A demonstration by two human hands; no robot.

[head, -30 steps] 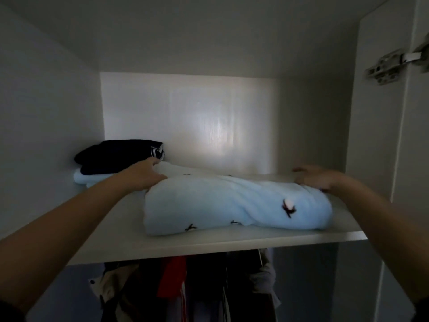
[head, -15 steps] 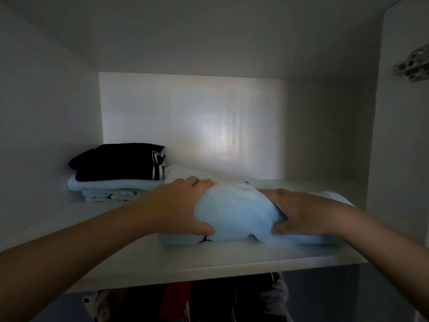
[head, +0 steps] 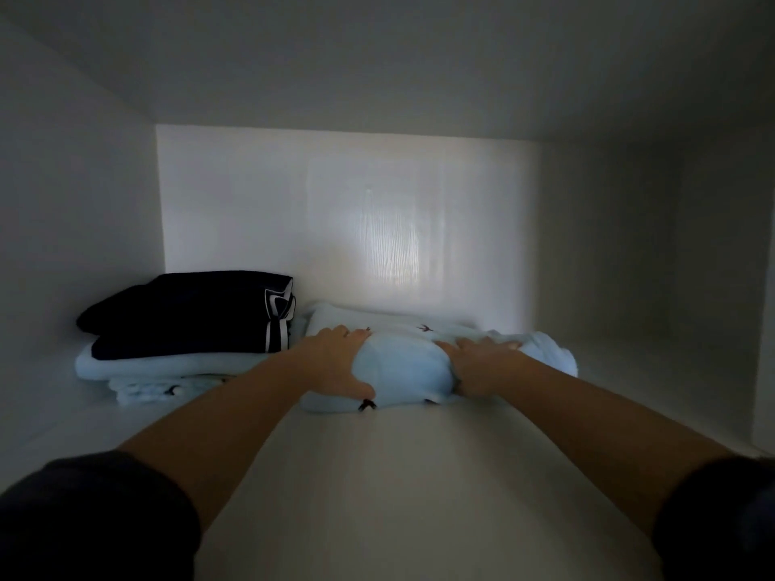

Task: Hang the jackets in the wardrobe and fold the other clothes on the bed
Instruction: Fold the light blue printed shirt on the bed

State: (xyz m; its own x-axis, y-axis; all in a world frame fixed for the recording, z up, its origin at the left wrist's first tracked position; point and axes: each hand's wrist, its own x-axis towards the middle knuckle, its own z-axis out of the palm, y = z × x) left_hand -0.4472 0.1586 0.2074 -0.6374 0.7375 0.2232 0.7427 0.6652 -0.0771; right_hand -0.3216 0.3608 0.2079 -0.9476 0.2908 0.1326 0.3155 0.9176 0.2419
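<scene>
A folded light blue garment (head: 402, 366) with small dark prints lies deep on the white wardrobe shelf (head: 411, 475), near the back wall. My left hand (head: 335, 362) lies on its left part, fingers stretched over the top and thumb at the front edge. My right hand (head: 478, 362) presses on its right part in the same way, fingers flat on the cloth. Both forearms reach far into the compartment.
A stack of folded clothes stands at the left: a dark navy garment (head: 188, 312) with white trim on top of pale blue ones (head: 159, 366). White side walls and the back panel (head: 356, 224) close the compartment. Bare shelf lies to the right.
The light blue garment has slid from the shelf's front edge back toward the rear wall, with both hands moving from its ends to its top. The view has come closer into the compartment.
</scene>
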